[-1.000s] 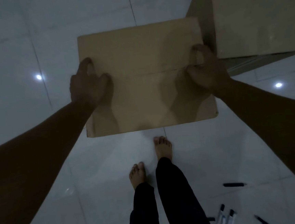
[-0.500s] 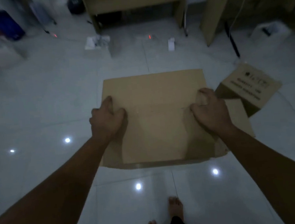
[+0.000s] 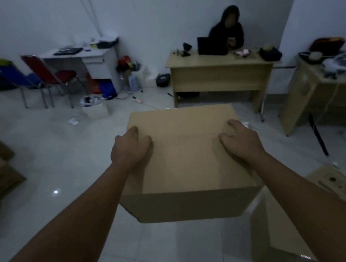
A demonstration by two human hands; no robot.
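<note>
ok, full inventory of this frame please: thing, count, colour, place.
cardboard box: 1, brown, centre, held off the floor
second box: 1, brown, floor, bottom right
box pile: count unclear, brown, far left edge
wooden desk: 1, light wood, back centre
laptop: 1, black, on that desk
seated person: 1, dark hooded top, behind that desk
side desk: 1, light wood, right edge, cluttered top
white desk: 1, white, back left
blue chair: 1, blue, back left
red chair: 1, red, beside blue chair
left hand: 1, bare, gripping box's left side
right hand: 1, bare, gripping box's right side
</note>
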